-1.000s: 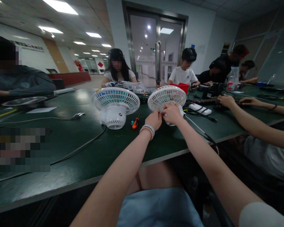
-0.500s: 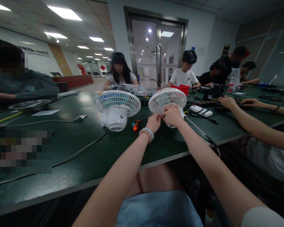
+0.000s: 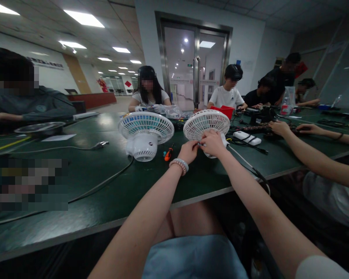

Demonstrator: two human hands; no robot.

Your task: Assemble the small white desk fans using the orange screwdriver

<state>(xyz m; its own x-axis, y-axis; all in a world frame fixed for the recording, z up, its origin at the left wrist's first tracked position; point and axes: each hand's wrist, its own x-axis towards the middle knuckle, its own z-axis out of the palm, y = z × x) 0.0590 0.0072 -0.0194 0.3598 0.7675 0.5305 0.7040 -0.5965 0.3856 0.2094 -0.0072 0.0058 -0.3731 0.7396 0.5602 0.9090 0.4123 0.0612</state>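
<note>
Two white fans lie in front of me, grilles facing away and up. My right hand point(image 3: 213, 142) rests against the back of the right fan point(image 3: 206, 121), its fingers bent and covering much of the motor housing. Close beside it, my left hand point(image 3: 189, 151) has thumb and fingertips pinched together, nearly meeting the right fingertips. Something tiny and bluish-grey shows between the two hands, too small to name. The left fan point(image 3: 144, 145) stands untouched with its cord trailing left. An orange-handled screwdriver point(image 3: 168, 155) lies between that fan and my left hand.
A white power adapter point(image 3: 247, 137) with a black cord lies right of the fan. A red bin point(image 3: 222, 111) stands behind it. At right, a co-worker's hands point(image 3: 279, 128) are over dark parts. A metal dish point(image 3: 40, 128) and a plug point(image 3: 101, 144) lie left.
The view has shifted slightly. My left hand has drawn a little away from the fan, and the small bluish-grey bit between my hands shows more clearly.
</note>
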